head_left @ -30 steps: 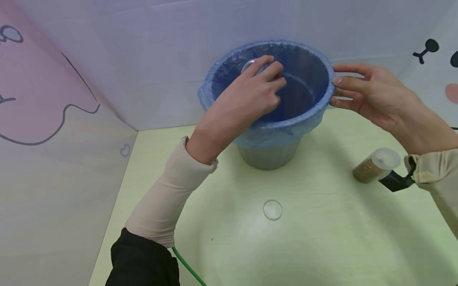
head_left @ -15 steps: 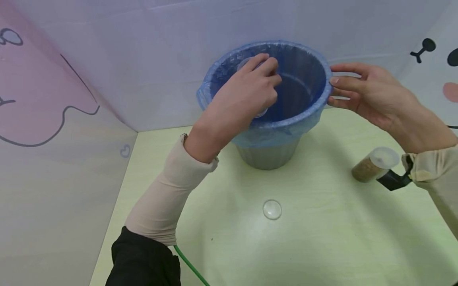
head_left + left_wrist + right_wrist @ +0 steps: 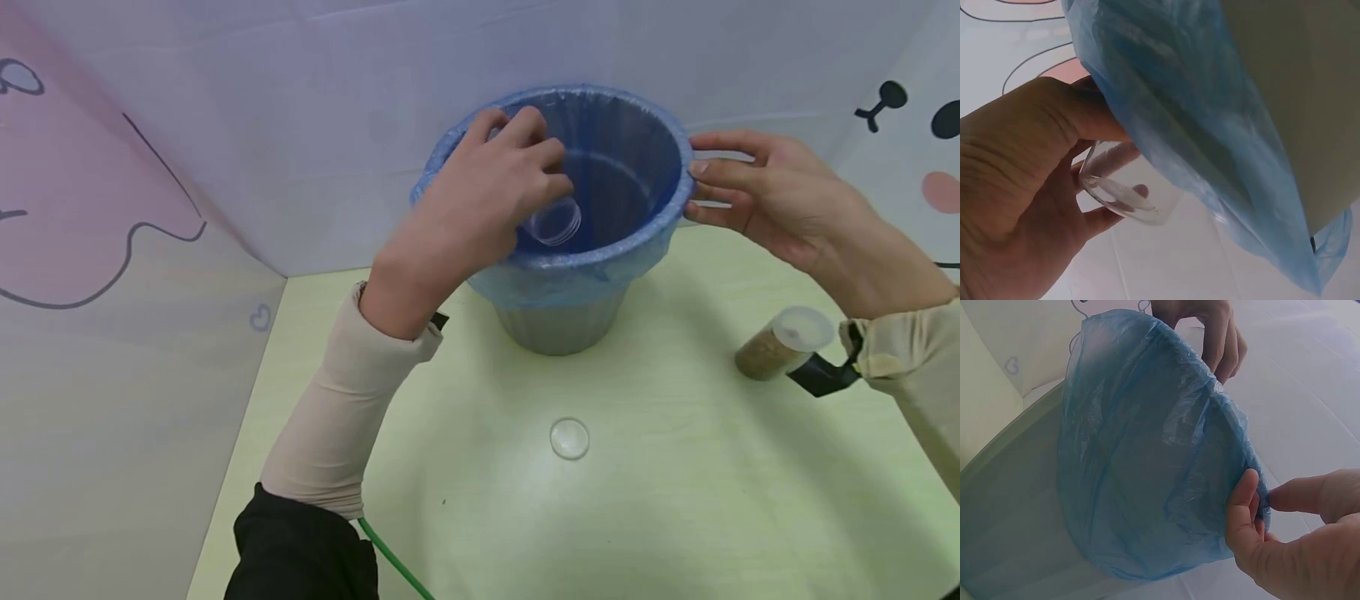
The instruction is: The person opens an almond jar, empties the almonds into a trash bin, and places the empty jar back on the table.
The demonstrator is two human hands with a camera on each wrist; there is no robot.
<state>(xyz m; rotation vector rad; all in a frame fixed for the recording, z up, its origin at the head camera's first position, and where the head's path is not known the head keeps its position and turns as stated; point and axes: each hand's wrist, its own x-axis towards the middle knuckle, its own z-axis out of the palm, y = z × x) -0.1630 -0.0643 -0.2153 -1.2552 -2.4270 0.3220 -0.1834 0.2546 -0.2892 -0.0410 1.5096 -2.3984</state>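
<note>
A grey bin (image 3: 562, 325) lined with a blue plastic bag (image 3: 577, 287) stands against the back wall. Over its opening, my left hand (image 3: 480, 192) holds a clear plastic jar (image 3: 555, 223), tilted with its ridged end towards the right. In the left wrist view the fingers curl round the see-through jar (image 3: 1125, 187), and the bag hides part of it. My right hand (image 3: 780, 200) pinches the bin's bag-covered rim at the right. The right wrist view has the thumb and fingers (image 3: 1244, 519) on either side of that rim.
A clear round lid (image 3: 570, 438) lies on the pale green table (image 3: 480, 517). At the right, a jar of brown contents with a whitish lid (image 3: 783, 342) stands near the right sleeve. A green cable (image 3: 393, 558) runs beside the left arm. Printed cloth walls enclose the back and left.
My left hand has moved left above the bin and turned, and the jar's ridged end has come into sight below the fingers. The right hand keeps its hold on the rim.
</note>
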